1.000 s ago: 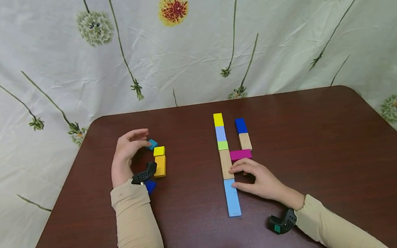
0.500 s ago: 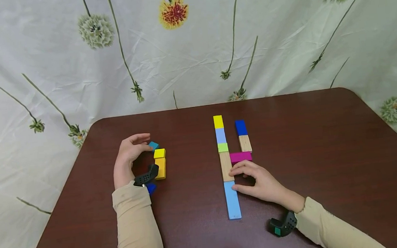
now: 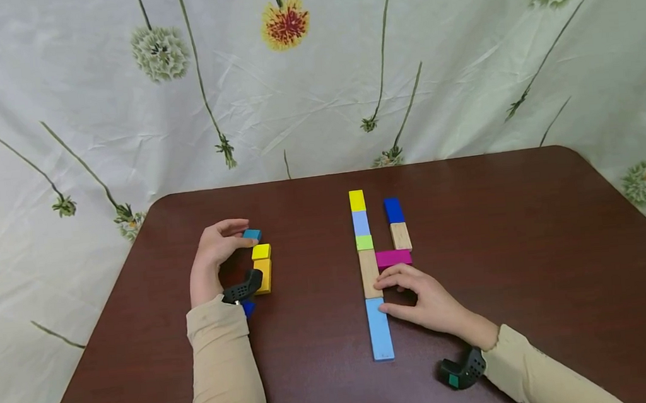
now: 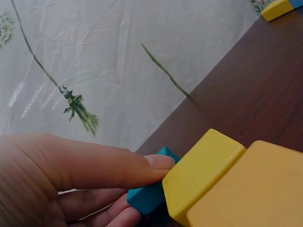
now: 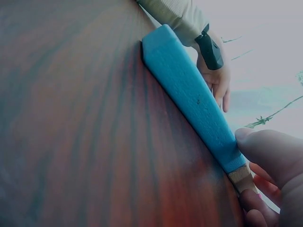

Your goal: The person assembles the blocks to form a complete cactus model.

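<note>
In the head view my left hand (image 3: 213, 254) pinches a small teal block (image 3: 253, 235) between thumb and fingers. Right beside it lie a small yellow block (image 3: 261, 252) and a longer orange-yellow block (image 4: 255, 189), and the left wrist view shows the thumb pressed on the teal one. My right hand (image 3: 427, 297) rests at a straight row of blocks, its fingertips touching a plain wooden block (image 3: 369, 267). Its thumb touches the long light blue block (image 5: 189, 90) at the near end of the row. The fingers are relaxed and bent a little.
The row continues with green (image 3: 364, 242), periwinkle (image 3: 361, 223) and yellow (image 3: 356, 201) blocks. A magenta block (image 3: 393, 258) branches right towards wooden (image 3: 401, 236) and dark blue (image 3: 394, 210) ones. A blue piece (image 3: 248, 308) is partly hidden by the left wrist camera (image 3: 243, 288).
My left hand has shifted slightly right, and the teal block in it has turned to lie squarer behind the yellow block. The right hand stays where it was. The view has tilted slightly.
</note>
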Demonstrator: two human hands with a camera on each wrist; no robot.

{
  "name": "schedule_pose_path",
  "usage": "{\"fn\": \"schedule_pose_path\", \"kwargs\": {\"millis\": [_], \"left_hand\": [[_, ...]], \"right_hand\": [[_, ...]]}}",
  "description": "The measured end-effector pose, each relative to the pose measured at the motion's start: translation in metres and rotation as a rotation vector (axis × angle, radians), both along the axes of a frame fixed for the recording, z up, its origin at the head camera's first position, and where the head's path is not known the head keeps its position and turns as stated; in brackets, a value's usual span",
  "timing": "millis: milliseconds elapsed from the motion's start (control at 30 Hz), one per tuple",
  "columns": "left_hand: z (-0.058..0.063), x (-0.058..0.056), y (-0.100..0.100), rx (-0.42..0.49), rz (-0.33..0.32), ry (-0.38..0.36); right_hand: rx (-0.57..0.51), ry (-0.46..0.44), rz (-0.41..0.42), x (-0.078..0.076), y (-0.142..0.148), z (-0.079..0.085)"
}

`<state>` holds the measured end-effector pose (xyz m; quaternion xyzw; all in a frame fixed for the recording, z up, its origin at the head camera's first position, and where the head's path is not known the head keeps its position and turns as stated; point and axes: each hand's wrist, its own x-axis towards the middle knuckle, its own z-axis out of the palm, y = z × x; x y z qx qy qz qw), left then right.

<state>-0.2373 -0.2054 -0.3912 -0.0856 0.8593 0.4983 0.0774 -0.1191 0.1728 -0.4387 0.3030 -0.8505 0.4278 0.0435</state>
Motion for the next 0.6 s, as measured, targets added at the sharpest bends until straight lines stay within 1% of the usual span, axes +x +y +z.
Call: {"fn": "schedule_pose_path", "kwargs": {"millis": [167, 400, 500, 600], "left_hand": [[0.0014, -0.0002, 0.0047, -0.03, -0.002, 0.007], [-0.0009, -0.0022, 0.0053, -0.05, -0.04, 0.026], [-0.0016, -0.0032, 0.006, -0.08, -0.034, 0.041], [0.0002, -0.003, 0.0083, -0.109, -0.028, 0.056]], "right_hand": [[-0.003, 0.0, -0.001, 0.0004, 0.0001, 0.0001], [-0.011, 0.006, 0.0, 0.0008, -0.0005, -0.0001], [-0.01, 0.005, -0.001, 0.0009, -0.0005, 0.0005], [-0.011, 0.005, -0.002, 0.0011, -0.0001, 0.0013]]}}
